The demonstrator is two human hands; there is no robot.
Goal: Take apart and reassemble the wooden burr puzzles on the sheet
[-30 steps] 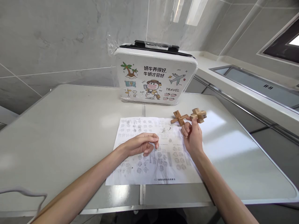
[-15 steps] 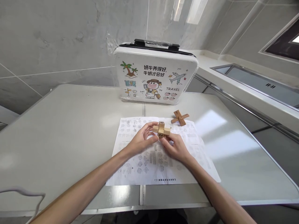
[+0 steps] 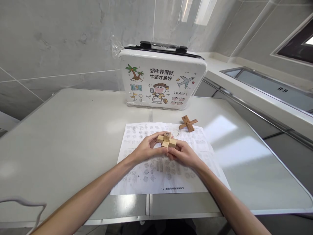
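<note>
Both hands grip one light wooden interlocking puzzle (image 3: 166,141), a cross of square blocks with a mark written on its upper block. My left hand (image 3: 148,148) is closed round its left side, thumb along the front. My right hand (image 3: 183,152) closes on the right side, with its fingertips meeting the left thumb below the blocks. The puzzle is held above a printed instruction sheet (image 3: 139,182) covered in small diagrams. Beyond the right hand lies a second, darker wooden cross puzzle (image 3: 188,124) with a mark on one arm, at the sheet's far edge.
A white carry case (image 3: 144,94) with cartoon prints and a black handle stands in plastic wrap at the back of the grey table (image 3: 85,130). A pale cable (image 3: 24,203) hangs at the lower left. A counter (image 3: 264,85) runs along the right.
The light wooden puzzle has tipped and come slightly lower and nearer, so its numbered front face no longer shows. Both hands have closed in more tightly around it.
</note>
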